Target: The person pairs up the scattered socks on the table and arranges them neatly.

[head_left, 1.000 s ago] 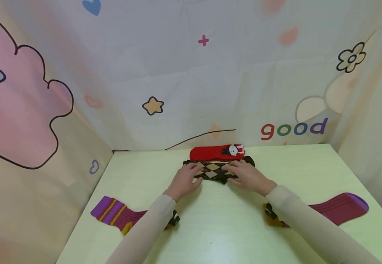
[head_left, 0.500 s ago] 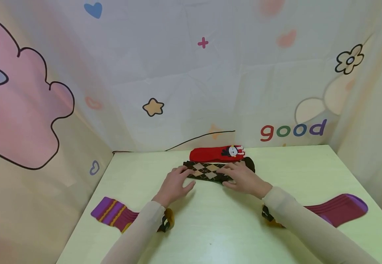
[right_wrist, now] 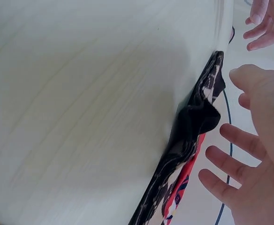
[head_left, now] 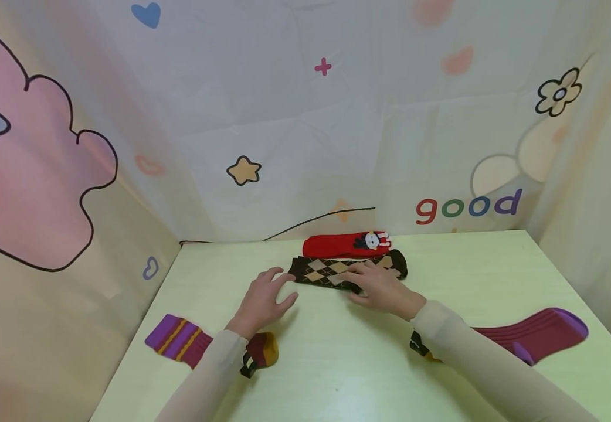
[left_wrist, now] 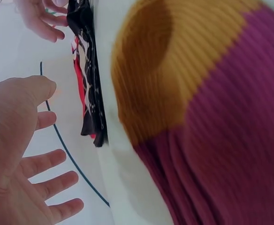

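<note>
A dark argyle sock (head_left: 317,271) with tan diamonds lies flat near the back of the table, just in front of a red sock (head_left: 329,245) with a cartoon figure. My left hand (head_left: 261,300) hovers beside the argyle sock's left end, fingers loosely spread and nothing held. Over the middle of that sock is my right hand (head_left: 384,291), its fingers extended; in the right wrist view they appear apart from the sock (right_wrist: 200,119). The left wrist view shows my left palm (left_wrist: 10,150) bare, with a mustard and maroon sock (left_wrist: 231,108) close to the camera.
A striped purple sock (head_left: 179,339) lies at the table's left, partly under my left sleeve (head_left: 205,375). Another maroon sock (head_left: 540,334) with a purple toe lies at the right, partly behind my right sleeve (head_left: 487,351). A printed curtain (head_left: 305,135) encloses the table's back and sides.
My left hand has drawn away from the argyle sock, leftward and nearer to me. The right hand has shifted slightly left and nearer, uncovering more of the sock. The socks look unmoved.
</note>
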`<state>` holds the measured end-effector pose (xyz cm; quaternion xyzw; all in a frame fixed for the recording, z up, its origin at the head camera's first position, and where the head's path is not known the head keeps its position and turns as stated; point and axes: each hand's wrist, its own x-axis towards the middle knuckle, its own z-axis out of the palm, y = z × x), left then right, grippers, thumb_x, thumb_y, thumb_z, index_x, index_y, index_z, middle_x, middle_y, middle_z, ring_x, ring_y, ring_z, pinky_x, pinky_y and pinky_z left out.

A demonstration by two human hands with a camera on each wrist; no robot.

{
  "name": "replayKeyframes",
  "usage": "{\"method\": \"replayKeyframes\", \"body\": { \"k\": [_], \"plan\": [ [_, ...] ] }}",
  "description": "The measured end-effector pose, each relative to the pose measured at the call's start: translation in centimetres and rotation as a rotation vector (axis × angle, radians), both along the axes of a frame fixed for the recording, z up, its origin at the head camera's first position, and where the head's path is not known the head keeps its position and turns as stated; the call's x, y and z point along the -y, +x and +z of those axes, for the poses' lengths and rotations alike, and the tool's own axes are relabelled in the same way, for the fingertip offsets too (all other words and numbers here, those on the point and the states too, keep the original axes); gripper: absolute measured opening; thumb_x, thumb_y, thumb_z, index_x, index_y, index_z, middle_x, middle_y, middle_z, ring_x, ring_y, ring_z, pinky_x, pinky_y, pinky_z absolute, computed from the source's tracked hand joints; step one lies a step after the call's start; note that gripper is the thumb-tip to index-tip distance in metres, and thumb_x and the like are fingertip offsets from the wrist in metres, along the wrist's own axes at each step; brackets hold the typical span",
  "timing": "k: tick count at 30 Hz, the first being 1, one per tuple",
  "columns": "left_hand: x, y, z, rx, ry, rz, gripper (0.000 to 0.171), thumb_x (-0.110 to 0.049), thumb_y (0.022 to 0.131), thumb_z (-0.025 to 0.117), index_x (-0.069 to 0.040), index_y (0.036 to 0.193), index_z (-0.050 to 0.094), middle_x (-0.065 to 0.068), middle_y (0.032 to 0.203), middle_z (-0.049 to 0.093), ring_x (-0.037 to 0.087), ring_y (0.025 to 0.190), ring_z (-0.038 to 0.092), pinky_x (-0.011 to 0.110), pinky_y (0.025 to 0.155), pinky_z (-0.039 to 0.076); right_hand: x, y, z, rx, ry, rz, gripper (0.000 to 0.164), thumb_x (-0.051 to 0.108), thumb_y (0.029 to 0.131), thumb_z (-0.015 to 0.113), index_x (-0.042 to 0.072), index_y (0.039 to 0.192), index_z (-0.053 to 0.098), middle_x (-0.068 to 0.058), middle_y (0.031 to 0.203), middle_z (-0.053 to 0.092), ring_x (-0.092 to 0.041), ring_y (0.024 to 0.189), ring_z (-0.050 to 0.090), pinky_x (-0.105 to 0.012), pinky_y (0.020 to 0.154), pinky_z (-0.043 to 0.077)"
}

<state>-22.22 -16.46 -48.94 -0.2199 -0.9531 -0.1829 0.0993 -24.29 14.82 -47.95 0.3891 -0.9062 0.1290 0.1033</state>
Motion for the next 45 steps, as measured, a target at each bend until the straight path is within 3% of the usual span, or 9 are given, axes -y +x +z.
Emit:
{"method": "replayKeyframes", "body": {
  "k": [7,12,20,24,31,37,45],
  "plan": [
    [1.9,0.5,-0.3,0.034,0.004,0.045,0.042,-0.039,0.098,0.068,-0.017,0.134,0.066,0.017,0.145,0.054,0.039,0.130,0.051,0.059,0.108,0.041,1.1,0.3,-0.4,-0.051,-0.023,0.067,0.042,0.025,0.092,0.078,0.012,0.132,0.068,-0.008,0.123,0.066,-0.027,0.106,0.062,-0.048,0.096,0.051],
    [3.3,1.1,-0.1,0.025,0.009,0.086,0.043,-0.038,0.097,0.070,-0.016,0.133,0.067,0.017,0.145,0.055,0.039,0.130,0.052,0.060,0.107,0.042,1.9,0.3,-0.7,-0.120,-0.030,0.099,0.042,0.026,0.091,0.079,0.011,0.129,0.070,-0.007,0.117,0.064,-0.023,0.092,0.059,-0.043,0.086,0.049],
    [5.8,1.8,0.0,-0.041,0.042,0.100,0.041,-0.033,0.095,0.073,-0.011,0.130,0.068,0.022,0.139,0.058,0.045,0.125,0.055,0.063,0.104,0.043,3.2,0.8,-0.2,-0.046,-0.068,0.114,0.042,0.027,0.093,0.077,0.015,0.132,0.069,-0.004,0.122,0.067,-0.023,0.112,0.059,-0.042,0.090,0.055],
    [7.1,2.1,-0.1,-0.052,0.056,0.115,0.041,-0.031,0.095,0.074,-0.009,0.130,0.068,0.023,0.138,0.058,0.047,0.122,0.056,0.064,0.103,0.044,3.8,1.0,-0.1,-0.041,-0.064,0.112,0.041,0.028,0.093,0.076,0.016,0.132,0.069,-0.003,0.123,0.067,-0.024,0.113,0.059,-0.043,0.092,0.054],
    [9.6,3.1,-0.1,-0.042,0.064,0.159,0.041,-0.029,0.096,0.073,-0.008,0.130,0.067,0.024,0.138,0.057,0.047,0.120,0.056,0.064,0.100,0.045,5.2,1.6,-0.2,0.001,-0.025,0.103,0.041,0.030,0.095,0.074,0.018,0.134,0.068,-0.004,0.125,0.066,-0.025,0.113,0.060,-0.044,0.093,0.052],
    [11.7,4.1,0.0,0.004,0.046,0.219,0.043,-0.029,0.097,0.072,-0.007,0.133,0.065,0.024,0.140,0.055,0.048,0.122,0.054,0.065,0.101,0.044,6.6,2.2,-0.1,0.006,-0.016,0.141,0.041,0.031,0.096,0.073,0.018,0.134,0.068,-0.006,0.123,0.067,-0.024,0.109,0.062,-0.044,0.099,0.049],
    [14.2,5.4,-0.4,0.048,0.032,0.286,0.050,-0.028,0.098,0.070,-0.011,0.143,0.057,0.030,0.149,0.044,0.055,0.125,0.049,0.071,0.099,0.043,8.6,3.1,0.2,0.113,-0.017,0.149,0.043,0.032,0.098,0.071,0.019,0.138,0.065,-0.006,0.127,0.066,-0.024,0.113,0.063,-0.043,0.097,0.052]
  ]
}}
